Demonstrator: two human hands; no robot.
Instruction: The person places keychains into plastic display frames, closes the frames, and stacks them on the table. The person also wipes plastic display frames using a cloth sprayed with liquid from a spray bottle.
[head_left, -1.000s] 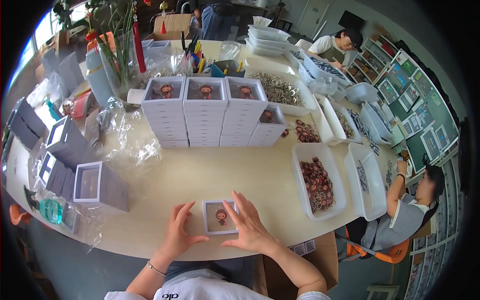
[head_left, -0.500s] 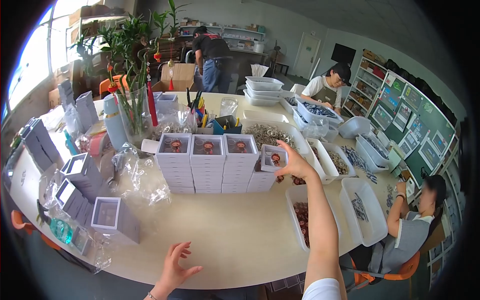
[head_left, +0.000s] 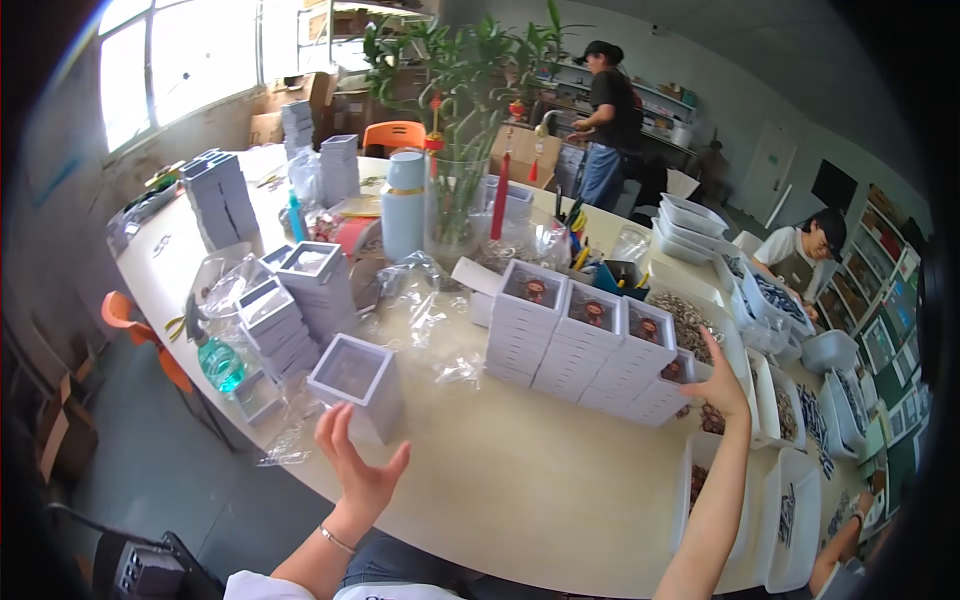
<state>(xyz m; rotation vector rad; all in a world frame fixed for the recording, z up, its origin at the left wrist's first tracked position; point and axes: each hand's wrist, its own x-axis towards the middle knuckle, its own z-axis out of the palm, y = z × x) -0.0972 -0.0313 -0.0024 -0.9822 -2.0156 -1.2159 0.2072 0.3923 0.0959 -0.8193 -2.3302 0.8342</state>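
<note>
My left hand (head_left: 358,465), fingers spread and empty, is just in front of a short stack of white-framed boxes (head_left: 352,368) with clear tops. On the right, my right hand (head_left: 722,388) has its thumb and fingers apart beside the lowest stack of a row of white boxes. The top box (head_left: 678,368) of that stack shows a small brown-red figure keychain through its window. The thumb is close to the box's front corner; whether it touches is unclear. Taller stacks alongside have figure keychains in their top boxes (head_left: 594,312).
A white bin of figure keychains (head_left: 690,530) stands at the right, beside a bin with blue-grey pieces (head_left: 790,550). Crumpled clear plastic (head_left: 420,290), a blue bottle (head_left: 404,215) and a glass plant vase (head_left: 458,215) are behind. A spray bottle (head_left: 218,362) is at left. Co-workers are nearby.
The view has swung left. My left hand has moved to the short box stack at left. The box my right hand held now sits on the lowest stack, with the fingers apart beside it.
</note>
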